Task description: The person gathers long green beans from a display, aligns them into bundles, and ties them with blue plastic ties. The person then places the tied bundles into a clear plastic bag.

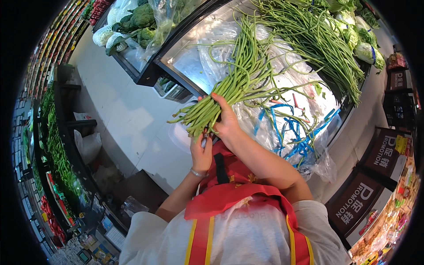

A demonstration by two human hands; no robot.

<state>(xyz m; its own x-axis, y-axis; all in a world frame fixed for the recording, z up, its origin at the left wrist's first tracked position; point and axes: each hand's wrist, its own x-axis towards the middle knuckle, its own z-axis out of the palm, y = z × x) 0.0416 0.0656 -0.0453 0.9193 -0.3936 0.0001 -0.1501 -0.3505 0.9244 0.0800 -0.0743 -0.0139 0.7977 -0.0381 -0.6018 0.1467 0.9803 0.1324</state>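
A thick bunch of long green beans point(240, 73) lies across my right hand point(226, 118), whose fingers are wrapped round it near the stem ends. The stem ends point toward the lower left, and the long tails trail over the display table. Just below the stem ends is my left hand point(202, 151), closed around something small and greyish. Fingers and beans hide most of that small thing, so its kind does not show.
Clear plastic sheeting point(324, 165) and tangled blue ties point(293, 137) cover part of the table. A larger pile of long beans point(304, 44) lies at the far right, beside wrapped cabbages point(366, 51). A white tub point(177, 136) stands low under the stem ends, near a grey basket point(178, 93).
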